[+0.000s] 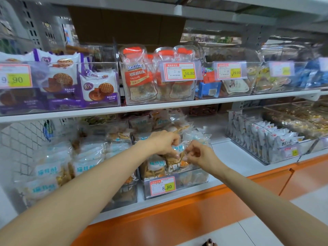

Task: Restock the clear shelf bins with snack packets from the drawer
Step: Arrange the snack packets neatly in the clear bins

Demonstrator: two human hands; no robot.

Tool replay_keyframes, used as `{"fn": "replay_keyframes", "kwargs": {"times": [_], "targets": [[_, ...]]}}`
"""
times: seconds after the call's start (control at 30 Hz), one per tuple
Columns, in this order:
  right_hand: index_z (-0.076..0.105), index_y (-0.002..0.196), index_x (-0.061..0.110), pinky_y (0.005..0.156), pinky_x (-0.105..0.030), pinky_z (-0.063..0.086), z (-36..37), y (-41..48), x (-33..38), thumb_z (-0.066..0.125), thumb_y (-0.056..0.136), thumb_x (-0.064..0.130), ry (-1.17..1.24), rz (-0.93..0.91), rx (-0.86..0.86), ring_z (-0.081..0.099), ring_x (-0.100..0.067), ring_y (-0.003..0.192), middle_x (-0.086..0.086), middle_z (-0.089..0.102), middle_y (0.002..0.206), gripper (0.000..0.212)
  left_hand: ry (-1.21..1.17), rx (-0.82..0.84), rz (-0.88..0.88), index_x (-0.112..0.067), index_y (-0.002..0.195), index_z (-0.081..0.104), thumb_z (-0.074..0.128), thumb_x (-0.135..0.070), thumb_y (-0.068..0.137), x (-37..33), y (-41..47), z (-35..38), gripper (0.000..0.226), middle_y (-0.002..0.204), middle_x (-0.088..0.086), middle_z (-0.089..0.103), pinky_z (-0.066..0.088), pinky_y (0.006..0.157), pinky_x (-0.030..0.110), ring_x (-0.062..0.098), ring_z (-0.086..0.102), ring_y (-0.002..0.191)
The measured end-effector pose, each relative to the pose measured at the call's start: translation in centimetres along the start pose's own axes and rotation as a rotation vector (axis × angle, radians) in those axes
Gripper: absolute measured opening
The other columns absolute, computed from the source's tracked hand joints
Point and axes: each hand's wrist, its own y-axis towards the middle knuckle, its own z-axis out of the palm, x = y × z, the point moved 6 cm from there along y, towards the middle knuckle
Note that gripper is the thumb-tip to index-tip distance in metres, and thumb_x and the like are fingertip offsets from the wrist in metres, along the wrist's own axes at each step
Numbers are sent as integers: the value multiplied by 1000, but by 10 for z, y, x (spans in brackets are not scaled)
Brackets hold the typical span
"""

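A white upper shelf board (177, 103) bears a row of clear plastic price-tagged bins (140, 102) side by side. The white, orange-fronted lower shelf (234, 155) bears further clear packet-filled bins (192, 180).

- Shop shelving fills the view: the top shelf (213, 13) is grey-white metal, and the middle shelf (159, 106) runs across with a white front edge.
- The bottom shelf (236, 153) is a deeper white deck.
- Behind the upper tier stands a brown cardboard sheet (124, 27); a grey slotted upright (255, 35) shows to its right.
- A white wire mesh panel (21, 137) closes the left end (what lies beyond it is too blurred to read).
- An orange panel (177, 215) runs below the deck, with pale floor tiles (266, 233) beneath.
- The light is even and cool.
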Motion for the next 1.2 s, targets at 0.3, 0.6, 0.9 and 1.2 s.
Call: {"fn": "replay_keyframes", "kwargs": {"times": [0.3, 0.6, 0.9, 1.2], "targets": [[64, 114, 17, 82, -31, 41, -43, 22, 38, 66, 78, 5, -531, -301, -403, 51, -21, 98, -5, 59, 107, 38, -1, -152, -65, -27, 125, 47, 64, -58, 76, 10, -15, -1, 60, 125, -3, 49, 32, 93, 37, 18, 42, 118], [67, 117, 16, 93, -37, 46, -12, 95, 38, 64, 82, 4, -689, -317, 44, 62, -25, 107, -7, 67, 116, 37, 66, -296, -14, -27, 132, 35, 60, -57, 80, 3, -28, 8, 65, 130, -6, 46, 25, 89, 35, 15, 40, 120], [69, 107, 15, 86, -11, 41, -71, 21, 56, 66, 85, 5, -348, -435, -358, 58, -4, 92, 5, 68, 97, 25, 120, -107, -15, -25, 126, 44, 61, -49, 83, 6, -22, 11, 52, 128, -2, 46, 28, 94, 38, 18, 40, 121], [66, 91, 12, 61, -15, 47, -85, -23, -25, 59, 86, -4, 237, 15, -399, 61, -13, 72, 2, 67, 75, 18, 139, -180, -41, -26, 129, 42, 62, -49, 82, 2, -20, 8, 57, 128, -2, 40, 26, 95, 38, 17, 32, 120]]}}
